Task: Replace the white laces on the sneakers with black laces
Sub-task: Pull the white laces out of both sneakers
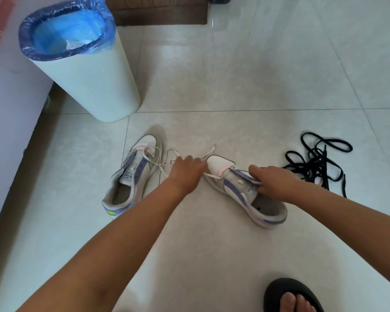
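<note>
Your right hand [271,184] is clamped on the tongue of the right sneaker [245,190] at frame center-right; your left hand [186,171] pinches its white lace [208,152] near the toe. The lace is light, limp and snags at eyelets, so grip near the eyelet. Black laces [317,162] lie tangled at right; the left sneaker [131,174] sits center-left.

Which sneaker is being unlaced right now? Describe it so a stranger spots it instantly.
Start at the white bin with the blue liner, then look right across the floor tiles. Two sneakers lie there; take the right sneaker, nearest the black laces. Only it has the right hand on its tongue.
</note>
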The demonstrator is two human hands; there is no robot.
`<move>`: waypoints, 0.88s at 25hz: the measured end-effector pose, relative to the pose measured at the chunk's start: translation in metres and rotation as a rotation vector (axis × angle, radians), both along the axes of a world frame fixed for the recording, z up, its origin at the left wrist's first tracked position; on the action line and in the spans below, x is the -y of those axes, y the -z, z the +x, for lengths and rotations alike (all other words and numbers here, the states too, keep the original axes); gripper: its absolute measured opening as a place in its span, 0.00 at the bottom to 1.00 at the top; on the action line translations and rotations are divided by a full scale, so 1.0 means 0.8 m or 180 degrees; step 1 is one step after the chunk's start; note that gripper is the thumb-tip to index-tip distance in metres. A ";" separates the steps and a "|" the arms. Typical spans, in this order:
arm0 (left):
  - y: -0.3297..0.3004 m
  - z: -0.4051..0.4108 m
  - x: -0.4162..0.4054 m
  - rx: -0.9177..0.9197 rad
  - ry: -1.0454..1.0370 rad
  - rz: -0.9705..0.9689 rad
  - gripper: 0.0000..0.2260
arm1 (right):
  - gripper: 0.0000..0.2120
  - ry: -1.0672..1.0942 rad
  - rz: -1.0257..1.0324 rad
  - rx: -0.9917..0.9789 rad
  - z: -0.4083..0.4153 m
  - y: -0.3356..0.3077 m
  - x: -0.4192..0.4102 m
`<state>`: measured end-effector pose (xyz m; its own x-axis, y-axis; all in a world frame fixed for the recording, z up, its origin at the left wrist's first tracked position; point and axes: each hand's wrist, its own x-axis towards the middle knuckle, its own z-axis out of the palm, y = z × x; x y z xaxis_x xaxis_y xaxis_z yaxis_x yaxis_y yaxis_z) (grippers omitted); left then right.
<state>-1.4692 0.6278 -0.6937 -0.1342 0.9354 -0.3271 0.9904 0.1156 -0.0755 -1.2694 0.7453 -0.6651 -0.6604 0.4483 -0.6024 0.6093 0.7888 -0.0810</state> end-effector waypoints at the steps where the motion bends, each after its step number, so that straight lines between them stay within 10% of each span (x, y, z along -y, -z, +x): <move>1: -0.002 -0.018 0.006 -0.0119 -0.0217 -0.0044 0.16 | 0.09 0.0014 -0.0035 0.0044 0.002 0.000 0.000; 6: 0.004 -0.065 0.026 0.0212 -0.0926 -0.0169 0.15 | 0.10 0.0135 -0.0121 0.0001 0.008 0.001 -0.001; 11: 0.015 -0.058 0.008 0.0319 -0.0780 -0.0649 0.39 | 0.10 0.0144 -0.0018 -0.0075 0.005 0.001 0.005; 17: 0.039 -0.034 0.044 0.0765 -0.0623 -0.0882 0.14 | 0.11 0.0382 -0.0199 0.0019 0.001 -0.014 0.008; 22: -0.017 -0.031 0.065 0.2171 -0.1320 -0.0243 0.06 | 0.41 0.0397 -0.0869 -0.1101 -0.042 -0.043 0.029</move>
